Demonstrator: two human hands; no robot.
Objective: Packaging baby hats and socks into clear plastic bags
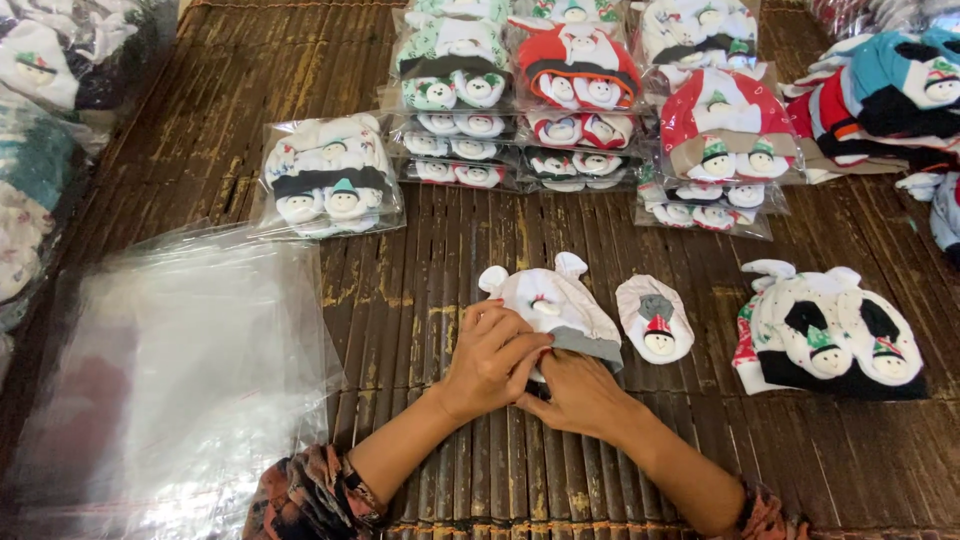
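**A:** Baby hat (560, 305), white with two small ears and a grey band: head view, centre. It lies flat on the brown slatted mat (420, 180), just in front of you, and both your hands meet at its near edge.

**B:** How do your hands stand?

**A:** Your left hand (490, 360) is curled over the hat's lower left corner, fingers bent and pressing on the fabric. Your right hand (580, 395) lies just beside it, fingertips pinching the grey band from below. The two hands touch each other. Neither is released; both grasp the hat.

**B:** What lies about the hat?

**A:** Just to its right, a single white mitten (655, 320) with a snowman face, apart from the hat. Farther right, a folded set (825, 335) of white-and-black hat and mittens, unbagged. To your left, a loose pile of clear plastic bags (170, 380) covers the mat's near corner.

**B:** And beyond?

**A:** Across the far side of the mat you see sets already in bags: one lone bagged set (330, 180) at left, then stacks of bagged sets (520, 100) in green, red and white. At the far right edge, unbagged hats (890, 90) in blue, red and black are heaped. More bagged goods (40, 100) lie off the mat at your left.
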